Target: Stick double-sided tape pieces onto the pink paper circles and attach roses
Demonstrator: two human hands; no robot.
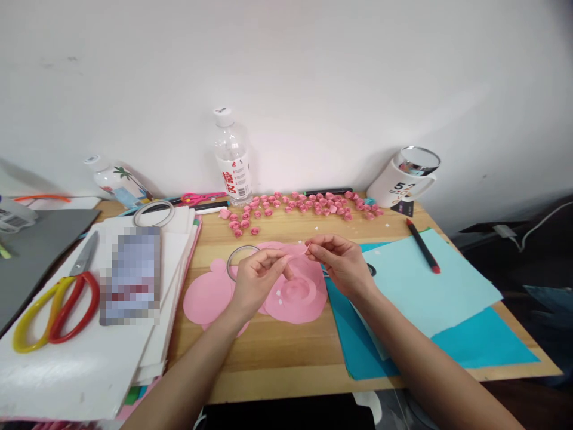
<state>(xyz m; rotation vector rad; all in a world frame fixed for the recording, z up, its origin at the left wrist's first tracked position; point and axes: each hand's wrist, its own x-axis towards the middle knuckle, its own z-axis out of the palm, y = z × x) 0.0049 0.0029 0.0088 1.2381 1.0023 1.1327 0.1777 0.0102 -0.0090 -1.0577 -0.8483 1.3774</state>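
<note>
Between my two hands a pink paper strip (297, 251) is stretched above the desk. My left hand (259, 278) pinches its left end, and my right hand (338, 261) pinches the right end between thumb and forefinger. Below them lie pink paper circles (208, 298) and a pink paper spiral (298, 292) with small white scraps on it. A roll of tape (231, 263) rests partly behind my left hand. Dark scissor handles (372, 270) show beside my right wrist, the rest mostly hidden.
Several rolled pink paper roses (317, 206) line the back, near a plastic bottle (233, 161) and a white mug (400, 179). Blue paper sheets (430, 286) with a red-tipped marker (423, 246) lie right. Red-yellow scissors (62, 304) and a blurred-out phone (132, 278) rest on papers left.
</note>
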